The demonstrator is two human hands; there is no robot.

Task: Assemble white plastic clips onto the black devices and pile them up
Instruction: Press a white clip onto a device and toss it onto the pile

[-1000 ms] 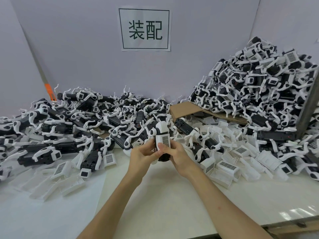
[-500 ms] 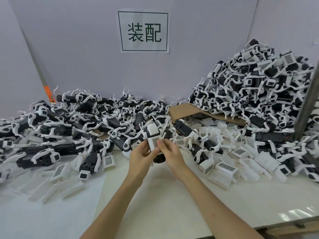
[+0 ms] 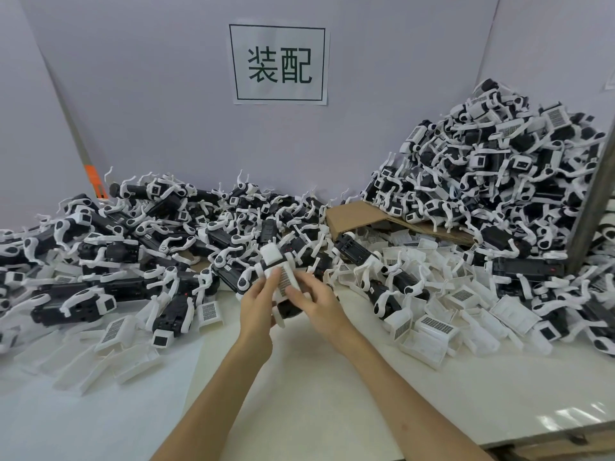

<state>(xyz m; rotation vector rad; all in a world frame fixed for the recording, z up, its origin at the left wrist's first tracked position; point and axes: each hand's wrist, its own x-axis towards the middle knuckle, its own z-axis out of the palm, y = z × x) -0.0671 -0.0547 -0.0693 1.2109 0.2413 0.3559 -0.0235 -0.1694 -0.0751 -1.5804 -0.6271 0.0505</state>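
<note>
— While looking straight below the sign, found one black device lifted off the table, caught between both hands.

— Gripped how?

— Clasped from the sign's left side by the left hand, fingers curled round the body, thumb laid up along the white plastic clip. Clasped from the sign's right side by the right hand, thumb pressed on the clip's barcode face. Blurred at the fingertips, so could not tell more.

— And the clip itself?

— Sat on the device's upper end, leaning up toward the sign and a little to its left.

— Anything else lying below that sign?

— Spread low and wide below and left of it: a heap of clipped devices. Stacked much higher below and right of it: a tall pile of clipped devices, resting partly on a cardboard sheet. Scattered below that, farther from the sign: loose white clips, several showing barcode labels.
</note>
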